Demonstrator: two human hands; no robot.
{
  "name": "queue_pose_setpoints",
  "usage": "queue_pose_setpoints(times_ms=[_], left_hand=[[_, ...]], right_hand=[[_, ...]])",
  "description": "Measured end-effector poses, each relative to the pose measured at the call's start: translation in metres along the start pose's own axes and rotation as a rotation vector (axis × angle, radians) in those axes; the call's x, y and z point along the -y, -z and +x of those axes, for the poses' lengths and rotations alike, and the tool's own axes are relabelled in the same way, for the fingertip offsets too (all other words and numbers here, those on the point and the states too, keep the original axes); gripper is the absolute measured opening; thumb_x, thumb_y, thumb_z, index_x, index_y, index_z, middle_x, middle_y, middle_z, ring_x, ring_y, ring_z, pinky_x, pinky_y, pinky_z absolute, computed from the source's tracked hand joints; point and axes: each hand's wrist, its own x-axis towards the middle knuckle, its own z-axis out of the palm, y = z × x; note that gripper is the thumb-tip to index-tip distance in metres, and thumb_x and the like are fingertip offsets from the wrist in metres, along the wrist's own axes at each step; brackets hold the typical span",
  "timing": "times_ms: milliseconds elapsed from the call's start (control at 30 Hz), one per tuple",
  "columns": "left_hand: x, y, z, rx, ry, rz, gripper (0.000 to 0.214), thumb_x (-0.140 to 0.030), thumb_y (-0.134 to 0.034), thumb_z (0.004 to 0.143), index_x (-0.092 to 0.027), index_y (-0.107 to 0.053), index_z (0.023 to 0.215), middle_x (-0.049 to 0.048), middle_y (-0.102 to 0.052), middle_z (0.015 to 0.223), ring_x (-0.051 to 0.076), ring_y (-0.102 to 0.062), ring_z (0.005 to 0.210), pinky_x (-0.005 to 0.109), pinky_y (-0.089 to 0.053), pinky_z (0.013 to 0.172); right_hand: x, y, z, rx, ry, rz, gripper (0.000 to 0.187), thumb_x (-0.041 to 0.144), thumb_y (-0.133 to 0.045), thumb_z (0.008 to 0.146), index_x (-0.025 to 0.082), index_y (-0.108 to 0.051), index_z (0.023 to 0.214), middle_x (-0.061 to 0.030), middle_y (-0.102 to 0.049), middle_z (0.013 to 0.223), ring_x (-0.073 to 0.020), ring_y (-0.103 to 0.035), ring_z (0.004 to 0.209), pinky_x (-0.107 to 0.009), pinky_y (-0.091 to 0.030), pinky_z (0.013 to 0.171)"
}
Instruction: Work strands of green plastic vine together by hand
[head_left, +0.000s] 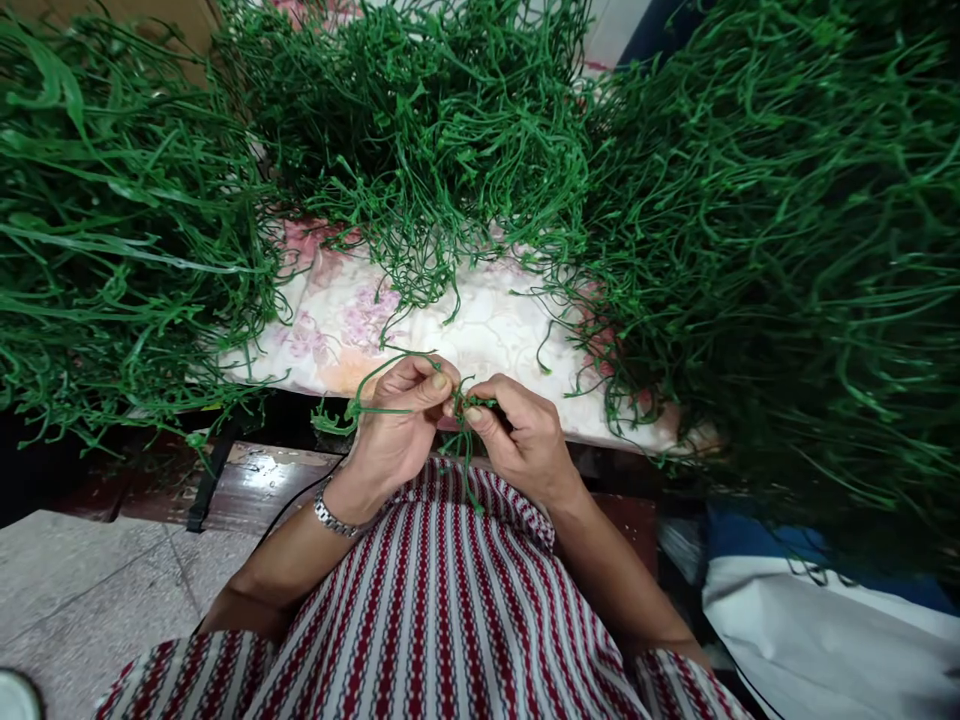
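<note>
Close together above my lap, both hands work on thin green plastic-looking stems. My left hand (405, 410) pinches one green stem (386, 410) between thumb and fingers; its long loop and a leafy end stick out to the left. My right hand (521, 430) has thumb and forefinger closed on small green stems (469, 465) where the two hands meet. Some of these hang down in front of the striped garment. The exact joint between the pieces is partly hidden by my fingertips.
Large heaps of green stems lie on the left (127, 240), at the back (427, 130) and on the right (772, 230). Beneath them is a floral-patterned cloth (480, 320) over a work surface. A white and blue bag (817, 620) sits low on the right.
</note>
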Motion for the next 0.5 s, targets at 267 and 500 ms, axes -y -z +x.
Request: queue_pose_setpoints(times_ms=[267, 500], left_hand=[[-0.0041, 0.0, -0.0004, -0.031, -0.015, 0.158, 0.026, -0.026, -0.076, 0.064, -0.016, -0.052, 0.066, -0.0035, -0.052, 0.066, 0.007, -0.049, 0.059, 0.018, -0.038, 0.053], [-0.0017, 0.0068, -0.001, 0.026, -0.104, 0.204, 0.012, -0.019, -0.073, 0.066, -0.014, -0.063, 0.062, -0.0012, -0.056, 0.061, 0.008, -0.049, 0.058, 0.019, -0.038, 0.054]], right_hand=[[0.0027, 0.0025, 0.001, 0.036, -0.022, -0.015, 0.008, 0.023, -0.048, 0.089, 0.018, -0.054, 0.087, -0.0016, -0.057, 0.073, -0.0123, -0.053, 0.067, -0.024, -0.04, 0.064], [0.0059, 0.0022, 0.007, 0.119, 0.068, -0.038, 0.011, 0.022, -0.047, 0.09, 0.016, -0.055, 0.083, -0.0018, -0.055, 0.071, -0.0119, -0.05, 0.065, -0.023, -0.039, 0.062]])
